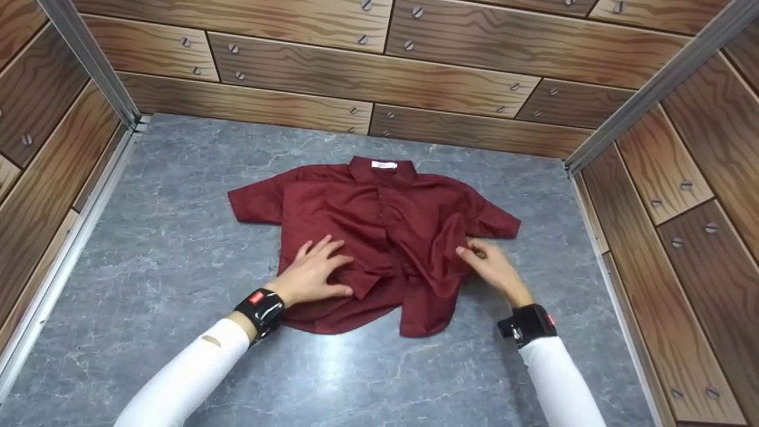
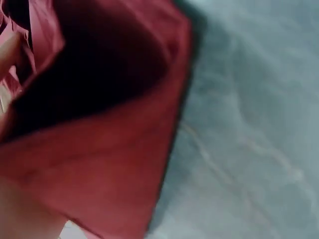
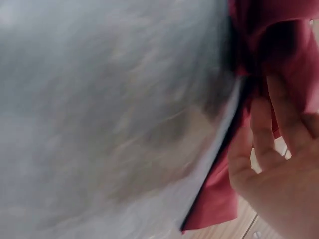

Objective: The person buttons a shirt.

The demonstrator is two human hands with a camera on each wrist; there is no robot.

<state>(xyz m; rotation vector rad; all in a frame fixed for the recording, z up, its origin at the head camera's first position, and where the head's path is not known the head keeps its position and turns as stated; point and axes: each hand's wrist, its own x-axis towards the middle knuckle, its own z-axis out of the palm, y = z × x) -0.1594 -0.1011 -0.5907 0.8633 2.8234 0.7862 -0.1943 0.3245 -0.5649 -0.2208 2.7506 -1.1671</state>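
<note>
A dark red short-sleeved shirt (image 1: 332, 207) lies front up, its collar (image 1: 356, 169) and white label (image 1: 384, 165) toward the back wall. Creases run across its lower half, and one front corner is turned up near the middle. My left hand (image 1: 317, 273) rests on the lower left part with fingers spread. In the left wrist view, the shirt's fabric (image 2: 109, 164) gapes into a dark hollow. At the right side edge, my right hand (image 1: 492, 267) touches the cloth with thumb and fingertips. Its fingers (image 3: 264, 134) look fairly straight against the red fabric (image 3: 214, 199).
The shirt lies on a grey marbled surface (image 1: 178, 255). Wood-patterned panels stand at the back (image 1: 296, 65), left and right, with metal rails (image 1: 652, 89) at the corners. Black bands (image 1: 261, 311) circle both wrists, below white sleeves (image 1: 190, 373).
</note>
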